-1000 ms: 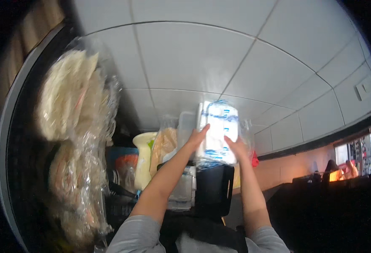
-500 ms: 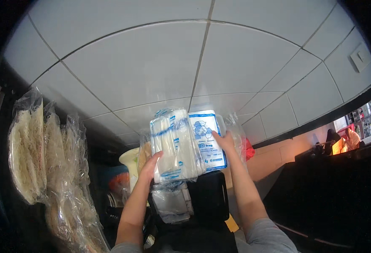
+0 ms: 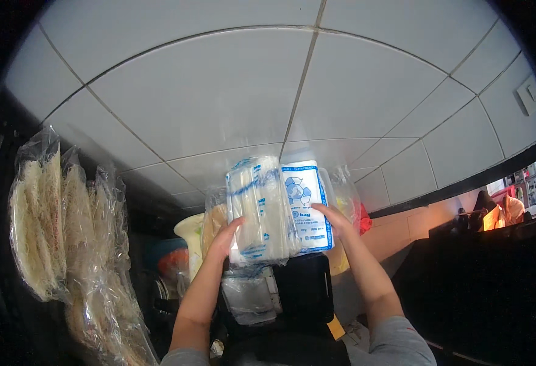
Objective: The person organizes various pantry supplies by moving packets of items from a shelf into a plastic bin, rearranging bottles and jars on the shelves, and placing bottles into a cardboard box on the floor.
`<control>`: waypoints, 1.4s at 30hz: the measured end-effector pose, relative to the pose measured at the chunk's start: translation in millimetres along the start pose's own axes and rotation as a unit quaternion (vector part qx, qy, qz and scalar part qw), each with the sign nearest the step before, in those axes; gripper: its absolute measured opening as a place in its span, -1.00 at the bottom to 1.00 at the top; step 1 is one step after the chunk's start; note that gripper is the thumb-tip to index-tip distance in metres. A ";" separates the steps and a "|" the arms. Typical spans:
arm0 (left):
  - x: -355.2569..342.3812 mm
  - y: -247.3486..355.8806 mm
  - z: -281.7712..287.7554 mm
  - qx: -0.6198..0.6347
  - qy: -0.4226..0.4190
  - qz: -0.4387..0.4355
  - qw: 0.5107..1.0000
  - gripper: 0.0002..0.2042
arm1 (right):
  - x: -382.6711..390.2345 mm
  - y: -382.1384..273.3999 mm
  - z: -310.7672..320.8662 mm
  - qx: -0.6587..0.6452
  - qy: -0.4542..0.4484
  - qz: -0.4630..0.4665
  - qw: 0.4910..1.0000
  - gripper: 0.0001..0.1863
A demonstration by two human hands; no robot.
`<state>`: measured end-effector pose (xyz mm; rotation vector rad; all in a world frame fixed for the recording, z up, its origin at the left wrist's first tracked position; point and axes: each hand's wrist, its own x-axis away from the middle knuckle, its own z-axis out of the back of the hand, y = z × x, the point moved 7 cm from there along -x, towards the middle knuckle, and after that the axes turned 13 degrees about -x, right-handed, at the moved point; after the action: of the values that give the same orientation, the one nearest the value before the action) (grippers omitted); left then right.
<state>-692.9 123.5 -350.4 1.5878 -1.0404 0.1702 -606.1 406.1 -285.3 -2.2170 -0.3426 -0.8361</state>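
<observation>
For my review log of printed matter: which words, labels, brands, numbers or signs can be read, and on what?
Printed wording is not copied out here; only where it stands.
White pack at the right hand: blue lettering, larger print legible, smallest lines not; blue arrow emblem.
Clear-wrapped pack at the left hand: blue print, mostly too small or creased to read.

I seem to be in a kitchen or food shop's storage corner, judging by the pale tiled wall [image 3: 207,91] before me, the bagged stringy food [image 3: 36,226] (dried noodles, by the look of it) on my left and the blue-printed packs [image 3: 257,210] close ahead.
</observation>
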 end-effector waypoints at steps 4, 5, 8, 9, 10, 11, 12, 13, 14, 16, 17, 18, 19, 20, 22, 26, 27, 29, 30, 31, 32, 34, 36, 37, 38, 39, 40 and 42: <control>9.1 8.7 -6.8 0.014 0.003 -0.003 1.000 -0.48 | 12.8 19.8 -5.4 -0.060 -0.040 -0.043 0.996 -0.49; 9.6 7.9 -3.8 0.021 -0.004 -0.008 1.000 -0.47 | 12.8 21.6 -10.8 -0.037 -0.050 -0.031 0.998 -0.48; 14.6 1.7 2.1 0.076 -0.002 0.023 0.997 -0.35 | 17.5 17.7 -27.8 0.000 -0.050 -0.009 0.999 -0.46; 15.0 1.5 3.6 0.077 0.002 0.024 0.997 -0.35 | 19.0 14.6 -32.1 0.013 -0.036 0.003 0.999 -0.46; 15.1 5.8 0.0 0.042 0.011 0.027 0.999 -0.37 | 19.4 11.7 -31.4 0.011 -0.032 0.000 0.999 -0.46; 19.3 8.5 -6.0 0.006 0.018 0.037 0.999 -0.38 | 23.2 1.7 -23.5 0.052 -0.005 0.038 0.998 -0.47; 20.2 17.0 -9.6 -0.004 0.021 0.025 0.999 -0.40 | 25.8 -7.8 -15.9 0.094 0.023 0.075 0.992 -0.48; 29.3 23.7 -4.6 -0.009 0.037 0.016 0.999 -0.42 | 38.2 -12.1 -30.5 0.076 0.028 0.047 0.996 -0.50; 36.2 26.9 -1.2 0.003 0.040 0.008 0.999 -0.43 | 60.7 -20.6 -50.1 0.059 0.037 0.019 0.997 -0.52; 37.1 29.3 -4.5 0.016 0.035 0.009 0.999 -0.44 | 92.3 -45.2 -55.1 0.102 0.050 0.088 0.990 -0.50; 35.3 30.9 -5.3 0.049 0.034 -0.008 0.998 -0.44 | 108.1 -48.5 -55.1 0.083 0.043 0.110 0.990 -0.46; 34.4 31.6 -6.4 0.081 0.033 -0.025 0.996 -0.45 | 122.7 -49.7 -51.3 0.063 0.037 0.132 0.988 -0.42; 32.3 31.5 -12.6 0.083 0.028 -0.018 0.996 -0.45 | 139.9 -47.2 -39.2 0.045 0.053 0.153 0.986 -0.32; 36.3 35.3 -7.6 0.060 0.057 -0.041 0.996 -0.44 | 163.8 -42.7 -49.8 0.039 0.089 0.159 0.983 -0.24; 43.5 44.3 -6.2 0.039 0.087 -0.060 0.994 -0.44 | 194.7 -17.2 -35.7 0.031 0.104 0.210 0.972 -0.17; 43.6 46.0 -11.3 -0.032 0.106 -0.042 0.993 -0.47 | 250.7 60.6 -10.0 -0.007 0.186 0.277 0.943 -0.05; 39.9 50.0 -17.6 -0.077 0.104 -0.072 0.989 -0.49 | 260.3 76.8 -0.4 0.002 0.177 0.296 0.939 -0.04; 31.2 41.9 -14.3 -0.047 0.097 -0.070 0.992 -0.52 | 270.7 108.1 20.7 0.074 0.187 0.290 0.936 -0.03; 26.0 36.0 -15.4 -0.017 0.086 -0.067 0.994 -0.56 | 275.4 120.8 28.2 0.072 0.189 0.288 0.936 -0.03; 23.8 33.5 -15.6 -0.019 0.087 -0.064 0.994 -0.56 | 278.8 133.8 36.5 0.091 0.206 0.271 0.936 -0.03; 21.8 31.4 -16.3 0.000 0.079 -0.064 0.995 -0.56 | 281.7 146.1 44.4 0.109 0.222 0.255 0.935 -0.03; 21.5 28.9 -17.8 0.018 0.070 -0.059 0.996 -0.57 | 293.5 153.0 59.4 0.182 0.239 0.266 0.916 -0.11; 24.4 31.3 -14.5 0.011 0.089 -0.053 0.995 -0.56 | 292.5 158.6 58.2 0.273 0.201 0.232 0.912 -0.17; 25.1 30.3 -11.9 0.009 0.088 -0.052 0.995 -0.56 | 286.5 146.9 35.3 0.422 0.200 0.217 0.857 -0.20; 22.7 31.1 -15.5 0.003 0.087 -0.055 0.995 -0.56 | 287.4 166.5 48.7 0.489 0.215 0.201 0.821 -0.09; 19.2 31.6 -23.5 -0.003 0.084 -0.060 0.995 -0.55 | 280.0 195.6 68.7 0.460 0.212 0.226 0.832 -0.05; 18.3 33.3 -28.2 -0.002 0.081 -0.063 0.995 -0.55 | 268.0 215.0 75.8 0.430 0.201 0.253 0.843 0.00; 27.5 33.4 -10.6 -0.007 0.108 -0.079 0.991 -0.55 | 256.3 191.0 10.8 0.495 0.188 0.219 0.820 0.04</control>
<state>-695.1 120.5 -306.1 1.5933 -0.7433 0.2206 -318.8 278.6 -226.1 -1.0513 -0.0275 -0.6019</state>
